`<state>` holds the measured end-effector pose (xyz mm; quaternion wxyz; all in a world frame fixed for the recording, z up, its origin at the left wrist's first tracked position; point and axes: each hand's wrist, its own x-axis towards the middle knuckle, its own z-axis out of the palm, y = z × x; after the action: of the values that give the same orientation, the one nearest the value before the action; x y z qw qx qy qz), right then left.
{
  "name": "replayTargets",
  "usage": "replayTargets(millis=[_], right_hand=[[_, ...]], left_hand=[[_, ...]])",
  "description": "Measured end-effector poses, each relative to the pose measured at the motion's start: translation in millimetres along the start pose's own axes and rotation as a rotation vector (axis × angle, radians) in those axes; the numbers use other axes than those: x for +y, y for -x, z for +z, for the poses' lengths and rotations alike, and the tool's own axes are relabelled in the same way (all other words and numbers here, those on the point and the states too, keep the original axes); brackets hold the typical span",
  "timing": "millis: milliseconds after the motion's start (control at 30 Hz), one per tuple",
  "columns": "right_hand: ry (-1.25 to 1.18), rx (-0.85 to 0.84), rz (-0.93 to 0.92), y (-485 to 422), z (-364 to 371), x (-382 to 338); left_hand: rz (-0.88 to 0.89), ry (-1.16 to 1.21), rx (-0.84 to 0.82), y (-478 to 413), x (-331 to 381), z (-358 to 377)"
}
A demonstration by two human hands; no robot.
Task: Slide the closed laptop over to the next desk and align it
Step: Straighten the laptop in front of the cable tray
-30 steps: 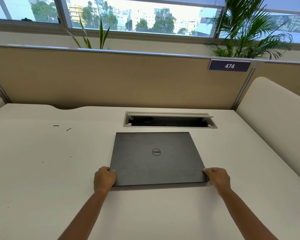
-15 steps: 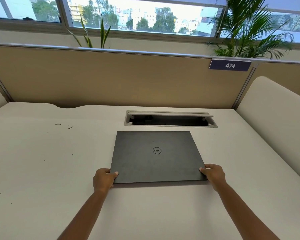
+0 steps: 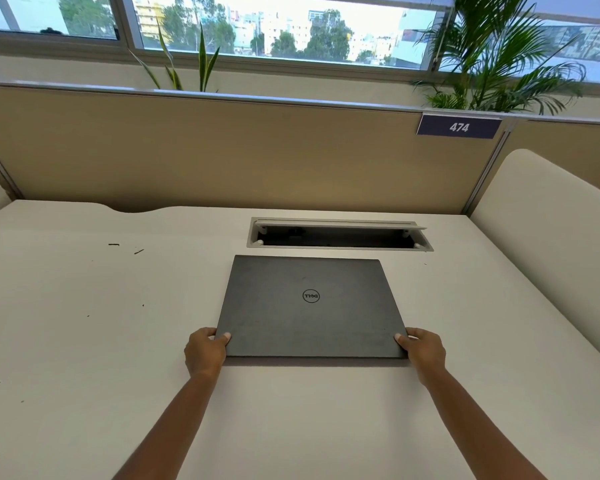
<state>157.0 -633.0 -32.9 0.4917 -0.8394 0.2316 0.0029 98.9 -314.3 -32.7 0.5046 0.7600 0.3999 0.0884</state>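
Observation:
A closed dark grey laptop (image 3: 310, 306) with a round logo lies flat on the white desk (image 3: 84, 341), square to its edge, just in front of the cable slot. My left hand (image 3: 205, 351) grips the laptop's near left corner, thumb on the lid. My right hand (image 3: 423, 351) grips the near right corner the same way. Both forearms reach in from the bottom of the view.
An open cable slot (image 3: 338, 234) is cut into the desk behind the laptop. A tan partition (image 3: 222, 150) with a "474" label (image 3: 459, 126) closes the back. A rounded cream divider (image 3: 551, 230) stands at the right. Small dark specks lie at the left.
Both thumbs have come onto the lid at the near corners, so the hands now clamp the laptop. The laptop itself has barely shifted.

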Motion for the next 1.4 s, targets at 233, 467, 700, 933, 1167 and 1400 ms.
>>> replayTargets(millis=[233, 467, 700, 933, 1167, 1400], right_hand=[[0.022, 0.009, -0.022, 7.1, 0.0, 9.3], [-0.199, 0.036, 0.081, 12.1, -0.6, 13.3], [-0.245, 0.068, 0.067, 11.8, 4.0, 11.2], [-0.215, 0.062, 0.045, 10.9, 5.5, 10.4], [-0.246, 0.052, 0.053, 11.3, 3.8, 12.4], [-0.281, 0.06, 0.067, 10.2, 3.4, 14.3]], left_hand=[[-0.001, 0.015, -0.001, 0.4, 0.2, -1.7], [-0.023, 0.073, 0.01, -0.5, -4.0, -1.2], [0.0, 0.092, 0.031, 1.0, -7.5, 0.8], [-0.015, 0.126, 0.051, 2.9, -6.4, 2.7], [-0.032, 0.124, 0.089, 5.4, -3.9, 4.4], [-0.033, 0.09, 0.083, 5.7, -1.7, 3.9]])
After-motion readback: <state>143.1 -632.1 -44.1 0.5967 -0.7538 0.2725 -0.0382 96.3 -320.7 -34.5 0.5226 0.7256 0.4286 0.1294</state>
